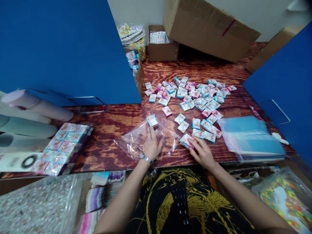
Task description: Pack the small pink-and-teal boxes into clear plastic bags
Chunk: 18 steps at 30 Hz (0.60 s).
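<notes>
My left hand [151, 144], with a metal watch on the wrist, lies over a clear plastic bag [131, 138]. Its fingers are stretched out and the thumb stands apart. At the fingertips is a small blue-and-white printed box [152, 120]; whether it sits inside the bag or under the film I cannot tell. My right hand [202, 152] has its fingers closed on the right side of a small pink-and-white box [188, 140] near the table's front edge. Just beyond it lie several loose matching boxes [198, 133], with a larger scattered heap [192, 92] farther back.
Wrapped packs of boxes [60, 146] stand at left beside bottles [29, 125]. A stack of plastic bags [251, 138] lies right. Blue cabinet doors [68, 52] flank the wooden table [107, 125]. Cardboard boxes [209, 29] stand behind; open drawers with filled bags [36, 204] are below.
</notes>
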{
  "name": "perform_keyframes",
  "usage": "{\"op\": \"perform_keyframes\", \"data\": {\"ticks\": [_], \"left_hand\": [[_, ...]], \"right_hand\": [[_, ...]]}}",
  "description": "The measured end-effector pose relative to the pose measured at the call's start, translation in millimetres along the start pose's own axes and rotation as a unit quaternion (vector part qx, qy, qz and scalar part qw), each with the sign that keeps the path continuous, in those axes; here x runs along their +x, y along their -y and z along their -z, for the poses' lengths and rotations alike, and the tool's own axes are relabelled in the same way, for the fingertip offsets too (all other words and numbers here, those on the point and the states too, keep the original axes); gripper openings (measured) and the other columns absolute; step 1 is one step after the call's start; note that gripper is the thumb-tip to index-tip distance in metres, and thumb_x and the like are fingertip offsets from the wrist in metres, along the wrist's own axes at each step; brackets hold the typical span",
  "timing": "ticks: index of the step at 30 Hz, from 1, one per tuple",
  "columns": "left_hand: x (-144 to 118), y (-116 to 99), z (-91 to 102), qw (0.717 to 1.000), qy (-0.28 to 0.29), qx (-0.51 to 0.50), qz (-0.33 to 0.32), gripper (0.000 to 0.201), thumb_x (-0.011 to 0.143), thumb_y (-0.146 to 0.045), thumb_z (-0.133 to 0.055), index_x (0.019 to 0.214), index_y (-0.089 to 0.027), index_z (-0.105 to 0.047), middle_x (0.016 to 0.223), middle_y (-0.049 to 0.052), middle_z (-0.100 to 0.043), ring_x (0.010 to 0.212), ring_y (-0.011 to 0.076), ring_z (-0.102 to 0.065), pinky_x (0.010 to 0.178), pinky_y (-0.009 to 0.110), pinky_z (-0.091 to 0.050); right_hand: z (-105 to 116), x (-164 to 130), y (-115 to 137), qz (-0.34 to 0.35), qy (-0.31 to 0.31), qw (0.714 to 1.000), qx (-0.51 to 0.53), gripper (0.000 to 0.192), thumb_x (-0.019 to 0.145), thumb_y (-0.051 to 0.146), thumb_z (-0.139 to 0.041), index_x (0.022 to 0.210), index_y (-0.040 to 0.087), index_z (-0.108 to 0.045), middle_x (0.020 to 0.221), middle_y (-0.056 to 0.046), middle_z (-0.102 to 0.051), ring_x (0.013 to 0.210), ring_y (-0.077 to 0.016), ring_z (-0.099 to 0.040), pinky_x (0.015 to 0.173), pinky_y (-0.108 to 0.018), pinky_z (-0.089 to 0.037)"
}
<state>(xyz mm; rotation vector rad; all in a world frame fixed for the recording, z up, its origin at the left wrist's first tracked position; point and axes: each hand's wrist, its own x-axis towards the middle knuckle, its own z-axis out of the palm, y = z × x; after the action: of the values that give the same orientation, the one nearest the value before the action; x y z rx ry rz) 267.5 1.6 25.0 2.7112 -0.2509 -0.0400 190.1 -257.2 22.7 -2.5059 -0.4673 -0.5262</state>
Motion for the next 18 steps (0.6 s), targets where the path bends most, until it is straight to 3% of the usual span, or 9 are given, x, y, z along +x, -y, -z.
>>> {"op": "perform_keyframes", "data": {"ticks": [6,12,18], "left_hand": [[-0.4,-0.2,0.1,1.0,-0.009,0.0,-0.01,0.088,0.09,-0.046,-0.046,0.15,-0.007,0.006,0.154,0.027,-0.014,0.126,0.0375,-0.048,0.082,0.043,-0.054],[-0.5,-1.1,0.4,1.0,-0.002,0.011,-0.002,0.089,0.09,-0.046,-0.046,0.15,-0.007,0.006,0.155,0.026,-0.011,0.119,0.0363,-0.054,0.079,0.042,-0.055],[-0.2,0.1,0.2,1.0,0.007,-0.013,0.004,0.087,0.089,-0.045,-0.047,0.15,-0.004,0.0,0.153,0.026,-0.019,0.134,0.0371,-0.038,0.089,0.044,-0.052]], "right_hand": [[-6.6,1.4,5.1,0.006,-0.01,0.999,-0.031,0.054,0.087,0.019,-0.059,0.139,0.021,-0.046,0.13,-0.016,-0.052,0.117,-0.0276,-0.052,0.097,-0.046,-0.048],[-9.3,-2.7,0.6,0.027,-0.004,0.999,-0.046,0.053,0.088,0.02,-0.058,0.14,0.02,-0.045,0.129,-0.018,-0.052,0.114,-0.0272,-0.054,0.094,-0.044,-0.05],[-5.3,-4.4,-3.6,0.035,0.003,0.999,-0.012,0.056,0.088,0.017,-0.058,0.141,0.021,-0.043,0.131,-0.018,-0.049,0.118,-0.0273,-0.052,0.097,-0.045,-0.049]]}}
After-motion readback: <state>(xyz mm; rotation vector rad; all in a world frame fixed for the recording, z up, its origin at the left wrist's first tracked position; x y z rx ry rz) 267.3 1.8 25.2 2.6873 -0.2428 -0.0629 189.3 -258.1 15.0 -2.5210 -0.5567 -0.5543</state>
